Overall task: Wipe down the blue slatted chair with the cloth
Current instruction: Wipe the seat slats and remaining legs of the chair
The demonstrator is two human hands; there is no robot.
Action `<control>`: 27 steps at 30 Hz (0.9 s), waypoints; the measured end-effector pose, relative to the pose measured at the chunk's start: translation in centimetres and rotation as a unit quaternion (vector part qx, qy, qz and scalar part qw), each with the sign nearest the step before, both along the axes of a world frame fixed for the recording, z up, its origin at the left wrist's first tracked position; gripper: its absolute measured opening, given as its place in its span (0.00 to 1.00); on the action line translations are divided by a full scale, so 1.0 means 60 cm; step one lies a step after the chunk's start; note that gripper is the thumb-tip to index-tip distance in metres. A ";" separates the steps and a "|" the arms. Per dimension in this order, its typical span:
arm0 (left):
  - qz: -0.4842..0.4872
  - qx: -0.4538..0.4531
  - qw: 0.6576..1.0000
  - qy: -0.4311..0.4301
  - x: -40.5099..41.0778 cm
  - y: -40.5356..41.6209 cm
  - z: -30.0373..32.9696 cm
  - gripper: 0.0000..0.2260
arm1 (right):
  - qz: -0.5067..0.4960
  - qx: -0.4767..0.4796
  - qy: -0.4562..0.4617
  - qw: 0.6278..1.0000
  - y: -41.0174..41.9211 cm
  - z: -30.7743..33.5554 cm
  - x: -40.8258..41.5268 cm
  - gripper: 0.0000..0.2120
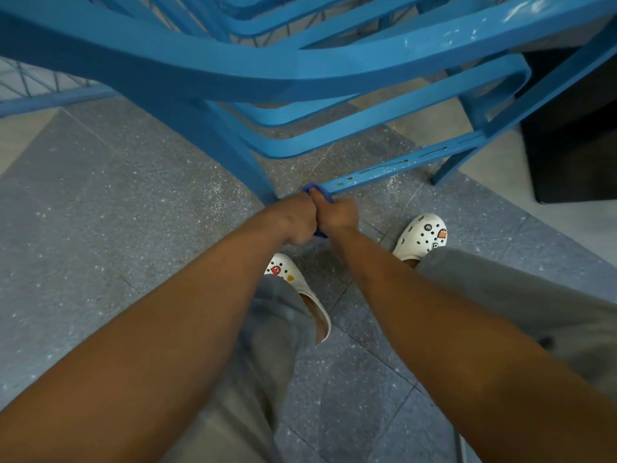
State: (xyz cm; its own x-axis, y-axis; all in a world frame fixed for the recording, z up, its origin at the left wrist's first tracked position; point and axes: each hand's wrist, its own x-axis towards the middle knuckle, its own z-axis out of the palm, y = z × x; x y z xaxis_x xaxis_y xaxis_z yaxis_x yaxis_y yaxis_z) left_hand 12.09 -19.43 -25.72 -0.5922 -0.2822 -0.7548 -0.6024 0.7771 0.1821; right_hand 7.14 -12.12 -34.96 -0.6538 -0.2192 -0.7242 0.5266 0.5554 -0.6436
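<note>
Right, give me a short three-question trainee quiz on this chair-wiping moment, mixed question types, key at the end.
1. True or false: both the left hand and the right hand grip the blue cloth.
2. Multiple choice: the cloth sits against which part of the blue slatted chair? A) the top backrest slat B) the low slotted rail near the floor C) the seat.
3. Fill in: the white specks still showing on the slotted rail lie to the ____ of the hands in the picture.

Key: 1 true; 2 B; 3 right.
</note>
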 end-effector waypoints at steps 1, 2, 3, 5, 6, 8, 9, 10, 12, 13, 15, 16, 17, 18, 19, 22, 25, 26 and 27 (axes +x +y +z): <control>-0.003 -0.004 1.000 0.003 0.001 0.000 0.000 0.10 | 0.016 0.008 0.018 1.000 0.007 0.000 -0.009 0.22; 0.001 -0.004 1.000 0.005 0.002 -0.001 -0.002 0.12 | 0.016 0.015 0.036 0.999 0.017 0.000 -0.021 0.22; 0.010 -0.003 1.000 0.009 0.004 -0.001 -0.003 0.17 | 0.000 0.020 0.045 0.999 0.028 0.000 -0.033 0.21; 0.016 0.003 1.000 0.016 0.005 -0.003 -0.006 0.26 | -0.051 0.022 0.045 0.997 0.043 0.001 -0.048 0.21; 0.014 0.008 1.000 0.021 0.004 -0.004 -0.006 0.28 | -0.070 0.021 0.035 0.997 0.042 0.002 -0.047 0.21; 0.009 0.015 0.999 0.040 0.001 -0.002 -0.003 0.27 | -0.083 0.014 0.018 0.996 0.031 0.005 -0.033 0.20; 0.005 0.017 0.999 0.050 -0.001 0.000 -0.002 0.23 | -0.071 0.010 0.016 0.997 0.024 0.005 -0.024 0.20; 0.001 0.017 0.998 0.056 -0.003 0.000 -0.003 0.18 | -0.044 0.003 0.015 0.999 0.020 0.003 -0.017 0.20; 0.004 0.017 0.999 0.052 -0.002 -0.001 -0.006 0.12 | 0.005 -0.009 0.020 1.000 0.022 0.002 -0.015 0.19; 0.010 0.019 0.998 0.052 0.000 -0.001 -0.008 0.13 | 0.012 -0.011 0.027 0.999 0.027 0.002 -0.021 0.18; 0.027 0.030 0.998 0.048 0.003 -0.003 -0.013 0.19 | -0.010 -0.005 0.049 0.999 0.041 0.000 -0.036 0.19; 0.031 0.032 0.998 0.041 0.004 -0.003 -0.017 0.22 | -0.031 0.000 0.056 0.998 0.045 -0.003 -0.039 0.21; 0.031 0.034 0.998 0.038 0.005 -0.004 -0.021 0.24 | -0.054 0.001 0.059 0.997 0.046 -0.005 -0.037 0.22; 0.032 0.037 0.998 0.040 0.005 -0.004 -0.025 0.24 | -0.071 0.000 0.058 0.996 0.043 -0.007 -0.031 0.23; 0.036 0.041 0.997 0.052 0.004 -0.004 -0.030 0.23 | -0.073 0.001 0.059 0.996 0.038 -0.008 -0.023 0.23; 0.079 0.060 0.990 0.100 -0.004 -0.005 -0.044 0.17 | -0.031 0.000 0.055 0.998 0.033 -0.005 -0.011 0.23; 0.103 0.073 0.984 0.122 -0.006 -0.007 -0.055 0.19 | 0.006 0.004 0.015 1.000 0.043 0.003 -0.032 0.23; 0.111 0.074 0.983 0.127 -0.008 -0.005 -0.057 0.19 | 0.012 0.001 -0.007 1.000 0.046 0.008 -0.041 0.22; 0.118 0.075 0.981 0.134 -0.012 -0.002 -0.057 0.19 | 0.004 -0.015 -0.043 0.999 0.049 0.012 -0.047 0.21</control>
